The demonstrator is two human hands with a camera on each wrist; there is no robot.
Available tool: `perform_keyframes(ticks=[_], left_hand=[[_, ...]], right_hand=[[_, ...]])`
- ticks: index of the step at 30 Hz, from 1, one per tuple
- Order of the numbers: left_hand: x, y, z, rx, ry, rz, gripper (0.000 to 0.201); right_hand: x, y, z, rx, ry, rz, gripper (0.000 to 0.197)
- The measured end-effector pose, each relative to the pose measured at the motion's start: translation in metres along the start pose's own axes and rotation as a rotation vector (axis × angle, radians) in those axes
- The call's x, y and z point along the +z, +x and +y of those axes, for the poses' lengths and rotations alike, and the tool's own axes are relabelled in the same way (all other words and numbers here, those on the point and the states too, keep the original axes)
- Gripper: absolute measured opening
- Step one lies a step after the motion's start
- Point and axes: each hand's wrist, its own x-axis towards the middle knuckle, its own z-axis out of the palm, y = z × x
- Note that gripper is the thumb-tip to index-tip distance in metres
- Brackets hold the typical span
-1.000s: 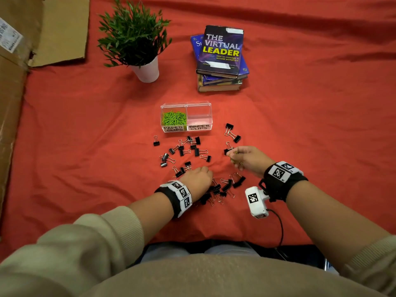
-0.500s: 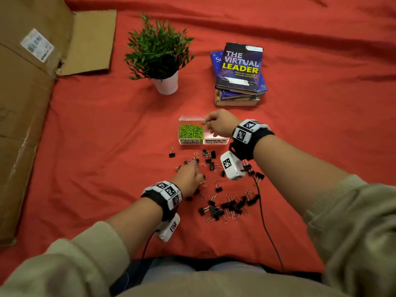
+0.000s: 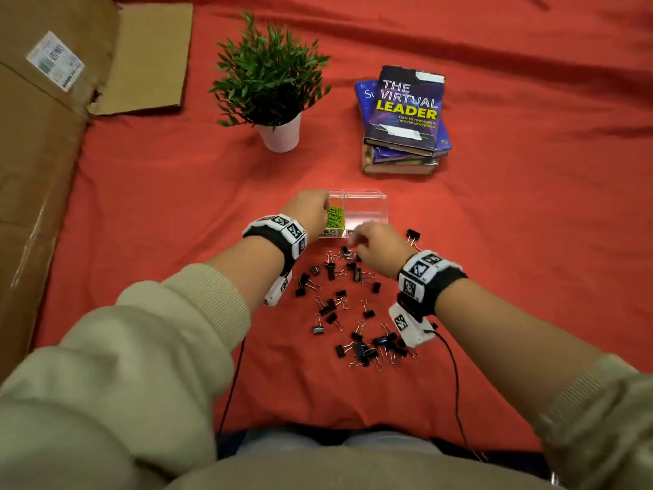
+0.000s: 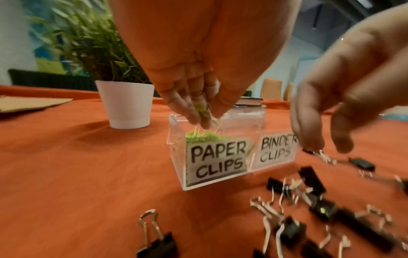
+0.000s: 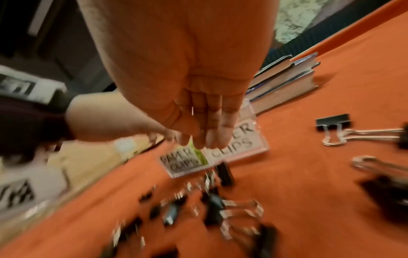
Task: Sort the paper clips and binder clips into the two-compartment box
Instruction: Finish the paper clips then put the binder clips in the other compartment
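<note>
A clear two-compartment box stands on the red cloth, labelled PAPER CLIPS and BINDER CLIPS. Green paper clips fill its left compartment. My left hand hovers over that compartment and pinches a few green paper clips between fingertips and thumb. Several black binder clips lie scattered in front of the box. My right hand hangs just in front of the box, fingers straight and pointing down over the nearest binder clips. Nothing shows in its grasp in the blurred right wrist view.
A potted plant stands behind the box to the left, a stack of books behind to the right. Flattened cardboard covers the left edge. Wrist-camera cables trail toward my lap.
My left hand left the binder clip pile and moved forward over the paper clip compartment. My right hand drew back from the box to the binder clips just in front of it.
</note>
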Motion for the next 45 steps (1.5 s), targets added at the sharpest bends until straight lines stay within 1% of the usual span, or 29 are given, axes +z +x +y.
perform_keyframes(ticks=[1,2,4,5,6,7,8,10,12,13,15,17,20,22,24,26,28,29,31,33,35,37,39,42,43,45], left_hand=[[0.003,-0.001,-0.001,0.038,0.051,0.023,0.026],[0.005,-0.007,-0.001,0.075,0.092,0.068,0.027],[0.010,-0.024,-0.002,0.129,0.088,0.196,0.027],[0.014,-0.033,-0.006,0.129,0.054,0.229,0.024],[0.018,-0.044,-0.010,0.108,0.018,0.216,0.021],[0.024,-0.052,-0.018,0.086,-0.017,0.157,0.019],[0.030,-0.060,-0.025,0.067,-0.035,0.071,0.022],[0.041,-0.073,-0.039,0.065,-0.003,-0.102,0.039],[0.048,-0.083,-0.047,0.100,0.078,-0.227,0.060],[0.050,-0.086,-0.048,0.116,0.109,-0.257,0.066],[0.054,-0.090,-0.047,0.128,0.150,-0.276,0.069],[0.057,-0.090,-0.047,0.113,0.158,-0.269,0.065],[0.062,-0.090,-0.048,0.093,0.126,-0.233,0.049],[0.064,-0.090,-0.049,0.087,0.114,-0.216,0.040],[0.065,-0.089,-0.050,0.085,0.127,-0.204,0.034],[0.066,-0.089,-0.050,0.090,0.143,-0.189,0.031],[0.066,-0.089,-0.050,0.087,0.147,-0.166,0.031],[0.066,-0.089,-0.050,0.080,0.143,-0.155,0.030],[0.067,-0.089,-0.049,0.057,0.129,-0.150,0.030],[0.067,-0.089,-0.047,0.033,0.109,-0.167,0.030],[0.066,-0.089,-0.046,0.002,0.096,-0.187,0.031],[0.064,-0.088,-0.045,-0.020,0.084,-0.196,0.029],[0.060,-0.088,-0.044,-0.012,0.059,-0.182,0.024],[0.047,-0.084,-0.031,0.026,-0.004,-0.102,0.016],[0.042,-0.081,-0.024,0.041,-0.037,-0.067,0.014],[0.031,-0.072,-0.005,0.069,-0.131,-0.010,0.015]], right_hand=[[0.008,-0.006,0.006,-0.014,-0.075,-0.072,0.034],[0.017,-0.009,0.012,-0.050,-0.147,-0.122,0.047],[0.031,-0.011,0.017,-0.133,-0.253,-0.145,0.068],[0.034,-0.011,0.016,-0.158,-0.292,-0.141,0.074],[0.037,-0.010,0.015,-0.166,-0.323,-0.141,0.078],[0.038,-0.009,0.014,-0.160,-0.351,-0.152,0.080],[0.039,-0.009,0.013,-0.152,-0.379,-0.168,0.081],[0.042,-0.008,0.013,-0.157,-0.434,-0.177,0.076],[0.046,-0.007,0.014,-0.167,-0.415,-0.172,0.064],[0.047,-0.008,0.015,-0.158,-0.379,-0.179,0.056],[0.049,-0.010,0.017,-0.129,-0.303,-0.178,0.041],[0.049,-0.014,0.020,-0.104,-0.249,-0.151,0.027],[0.049,-0.016,0.024,-0.038,-0.129,-0.127,0.012],[0.048,-0.016,0.026,0.008,-0.036,-0.103,0.009],[0.042,-0.015,0.024,0.070,0.063,-0.046,0.009],[0.026,-0.015,0.019,0.122,0.203,-0.006,0.009],[0.003,-0.010,0.014,0.130,0.355,0.050,0.005],[-0.009,-0.005,0.012,0.124,0.383,0.098,0.005],[-0.029,0.007,0.009,0.108,0.341,0.175,0.006],[-0.040,0.022,0.005,0.073,0.251,0.250,0.012],[-0.041,0.036,0.004,0.056,0.163,0.324,0.006],[-0.035,0.043,0.006,0.035,0.101,0.331,0.006],[-0.029,0.045,0.008,0.006,0.045,0.286,0.007],[-0.029,0.040,0.013,-0.056,-0.037,0.223,0.014],[-0.031,0.037,0.017,-0.063,-0.025,0.235,0.015],[-0.038,0.031,0.028,-0.026,0.046,0.329,0.015]])
